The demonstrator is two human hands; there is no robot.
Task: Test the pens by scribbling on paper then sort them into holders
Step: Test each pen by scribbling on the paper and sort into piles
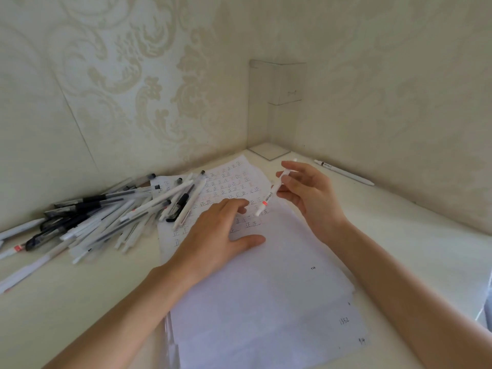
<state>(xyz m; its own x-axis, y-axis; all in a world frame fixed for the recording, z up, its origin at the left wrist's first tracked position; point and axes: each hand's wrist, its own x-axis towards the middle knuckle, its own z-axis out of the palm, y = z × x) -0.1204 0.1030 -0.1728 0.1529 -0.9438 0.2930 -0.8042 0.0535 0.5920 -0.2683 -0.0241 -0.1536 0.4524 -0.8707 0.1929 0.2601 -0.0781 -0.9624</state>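
Right grip (311, 195) pinches a white pen (271, 193) between thumb and fingertips, holding it along its upper half; the other fingers are loosely bent around it. The pen's long axis slants from upper right to lower left. Its top end pokes out above the fingers toward the far corner, and its writing end, just past an orange-red band, points down and left at the paper (266, 288). Most of the barrel sticks out below and to the left of the grip. Whether the tip touches the sheet or sits just above it cannot be told.

Left grip (213, 235) holds nothing. It lies palm down on the paper with fingers spread and thumb out to the right, its fingertips just beside the pen's tip.

The paper is a loose stack on the worktop (399, 249), running from the near edge toward the corner. The far sheet (231, 182) carries rows of small dark and reddish marks.

On the left, a pile of pens (106, 217), white, clear and black, lies fanned across the worktop, some overlapping the far sheet. A single white pen (343, 172) lies well apart on the right, along the wall, pointing toward the corner. A clear holder (274, 107) stands upright in that corner.
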